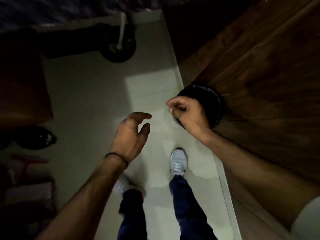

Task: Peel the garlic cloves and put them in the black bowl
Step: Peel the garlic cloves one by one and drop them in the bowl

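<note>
The right hand [188, 115] is curled, its back to the camera, and lies over the near rim of the black bowl [212, 96]. Whether it grips that rim or only covers it I cannot tell. The bowl shows just behind the hand, over the line where the floor [86, 101] meets a wood panel [259, 84] on the right. The left hand [133, 134] hangs apart from it, lower and to the left, fingers loosely bent and holding nothing, with a dark band [119, 156] round the wrist. Below the hands stand two pale shoes [179, 161] under dark blue trousers [187, 205]. Farther off, at the top, a black wheel [119, 52] with a white strut rests on the floor. The frame is dim and blurred.
</note>
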Motion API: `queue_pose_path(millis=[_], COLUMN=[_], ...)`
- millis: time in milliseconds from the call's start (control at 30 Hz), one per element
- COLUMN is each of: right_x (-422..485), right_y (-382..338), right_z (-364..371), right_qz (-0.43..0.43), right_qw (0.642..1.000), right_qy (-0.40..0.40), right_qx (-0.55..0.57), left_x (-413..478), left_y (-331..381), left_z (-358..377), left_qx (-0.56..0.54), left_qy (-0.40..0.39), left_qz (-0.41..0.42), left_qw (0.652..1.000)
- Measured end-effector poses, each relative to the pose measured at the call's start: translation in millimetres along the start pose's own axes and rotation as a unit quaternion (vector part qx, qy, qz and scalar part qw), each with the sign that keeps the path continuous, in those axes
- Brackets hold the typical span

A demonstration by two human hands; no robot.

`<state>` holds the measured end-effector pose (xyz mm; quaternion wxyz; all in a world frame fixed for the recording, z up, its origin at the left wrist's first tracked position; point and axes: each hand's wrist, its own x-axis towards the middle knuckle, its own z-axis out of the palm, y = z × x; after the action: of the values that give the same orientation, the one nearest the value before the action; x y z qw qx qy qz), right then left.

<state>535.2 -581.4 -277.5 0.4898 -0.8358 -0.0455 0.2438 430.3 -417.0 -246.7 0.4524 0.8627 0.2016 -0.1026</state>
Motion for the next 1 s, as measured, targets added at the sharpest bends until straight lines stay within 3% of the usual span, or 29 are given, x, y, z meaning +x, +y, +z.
queue_pose_path(millis=[267,433,567,767,933,1000], right_x=[-130,-178,-194,-199,-191,-191], right_y=[-245,-357,-414,-472,-500,-507], right_z=[80,146,204,298,379,410], right_qz=[-0.126,-0.213,-0.260,-0.309,-0.330,-0.338], right_qw=[0.984,0.961,0.945,0.895,0.830,0.794], right_qy=[-0.123,-0.171,-0.197,-0.320,-0.447,-0.501], right_qx=[0.021,0.034,0.037,0.004,-0.044,-0.066], left_x=[-169,-259,-298,-323,-335,-340], left_y=[33,29,7,-37,-73,-85], left_z=[-220,-318,-362,-409,-416,-414], left_qx=[0.014,-0.047,-0.102,-0.135,-0.120,-0.116], left_qy=[0.115,0.264,0.375,0.517,0.623,0.670], left_qz=[0.023,0.033,0.020,-0.045,-0.146,-0.202], left_qw=[0.993,0.963,0.921,0.844,0.759,0.705])
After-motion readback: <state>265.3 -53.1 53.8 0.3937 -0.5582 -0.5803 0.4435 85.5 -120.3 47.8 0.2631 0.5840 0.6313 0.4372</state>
